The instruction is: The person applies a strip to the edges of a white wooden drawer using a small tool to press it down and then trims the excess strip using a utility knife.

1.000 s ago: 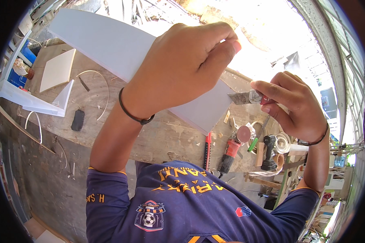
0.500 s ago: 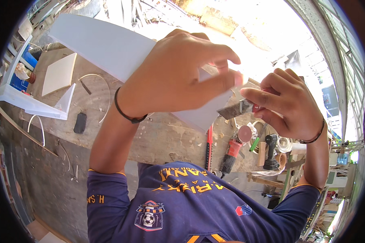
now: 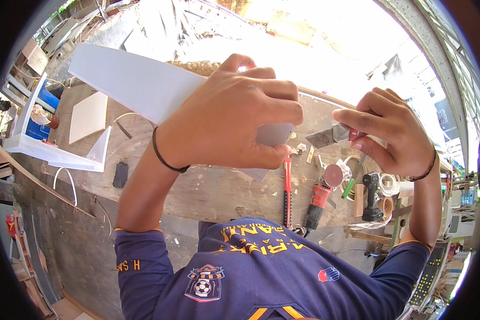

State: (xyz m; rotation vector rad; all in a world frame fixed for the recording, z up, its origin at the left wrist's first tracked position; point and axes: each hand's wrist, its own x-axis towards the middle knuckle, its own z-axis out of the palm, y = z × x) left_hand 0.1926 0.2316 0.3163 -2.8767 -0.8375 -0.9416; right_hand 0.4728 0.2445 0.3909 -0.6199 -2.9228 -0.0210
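My left hand (image 3: 234, 117) is closed around a long pale grey-white panel (image 3: 136, 80), fingers over its far edge and thumb on the near side. The panel slants from the far left down to the middle, and its wide end shows past my thumb. To the right, my right hand (image 3: 397, 133) grips a putty knife (image 3: 325, 137) with a red handle, its dark, stained blade pointing left. The blade is apart from the panel and held above the bench.
On the wooden workbench (image 3: 197, 192) lie an angle grinder (image 3: 319, 200), a red-and-black bar-shaped tool (image 3: 287, 189), a cordless drill (image 3: 372, 200), a green-handled tool (image 3: 348, 188) and a dark block (image 3: 120, 175). At left are a cream board (image 3: 88, 117) and white angled pieces (image 3: 53, 152).
My left hand's fingers, spread apart before, have closed around the panel. The panel's wide end has shifted left and pulled back behind the hand. My right hand still holds the putty knife.
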